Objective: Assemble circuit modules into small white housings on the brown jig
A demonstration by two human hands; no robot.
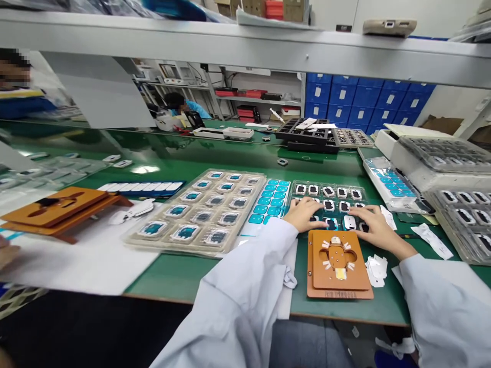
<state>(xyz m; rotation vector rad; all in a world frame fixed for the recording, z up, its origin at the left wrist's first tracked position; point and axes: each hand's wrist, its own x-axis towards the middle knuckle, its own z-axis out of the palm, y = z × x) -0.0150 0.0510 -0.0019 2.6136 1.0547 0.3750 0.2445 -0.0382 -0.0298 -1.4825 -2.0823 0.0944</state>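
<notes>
My left hand (305, 213) reaches over the near left part of a clear tray (293, 190) of black-and-white parts. Its fingers and thumb are apart, with the thumb beside a teal-covered part (331, 224). Over the tray's right side my right hand (374, 227) spreads its fingers, the tips close to a white rounded piece (349, 222). Nothing shows in either grip, though contact with the parts cannot be made out. Just in front of the tray sits an orange fixture (320, 276) with a cross-shaped recess and small white pads.
Left lie a sheet of teal stickers (264, 207), a larger tray (132, 239) of parts and another orange fixture (57, 207). White scraps (376, 270) lie right of the near fixture. Stacked trays (441, 204) bound the right side; a shelf (268, 48) crosses overhead. Co-workers are at left and behind.
</notes>
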